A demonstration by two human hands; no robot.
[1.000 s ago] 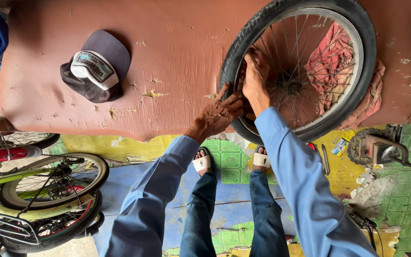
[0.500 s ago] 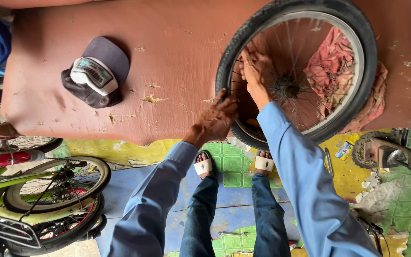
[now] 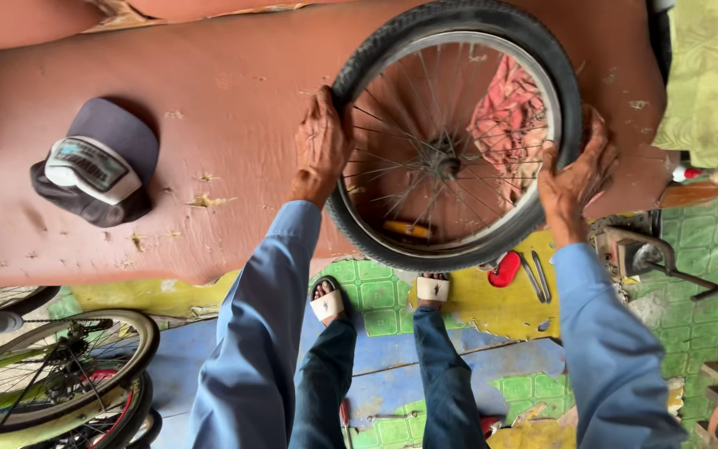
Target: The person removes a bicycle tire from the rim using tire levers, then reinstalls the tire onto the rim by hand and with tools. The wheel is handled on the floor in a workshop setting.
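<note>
Now the fingers of the left hand are closed around the black tyre of the bicycle wheel at about nine o'clock, and the right hand grips it at about four o'clock. This wheel rests flat on the brown worktop. A grey cap lies well apart, toward nine o'clock.

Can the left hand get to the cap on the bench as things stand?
Probably yes. The cap lies alone on the brown bench, with bare surface between it and the left hand. But that hand grips the wheel, so it must let go first.
</note>
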